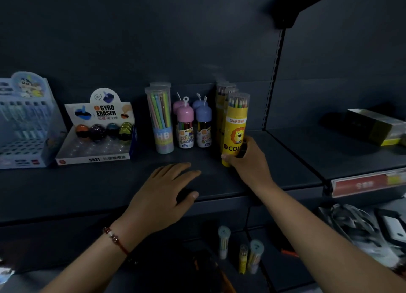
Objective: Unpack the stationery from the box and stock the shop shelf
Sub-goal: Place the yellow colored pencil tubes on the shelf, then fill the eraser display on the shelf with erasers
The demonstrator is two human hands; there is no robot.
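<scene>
Yellow lion-print pencil tube (236,127), pink- and lilac-capped bottles (185,127), dark grey shelf (109,182).

Dark shelf (114,182), stationery tubs (161,121)

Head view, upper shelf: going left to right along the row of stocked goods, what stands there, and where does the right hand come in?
Blue pen display box → gyro eraser display box → clear HB pencil tube → pink-capped bottles → purple-capped bottles → yellow coloured-pencil tube, gripped low by the right hand.
</scene>
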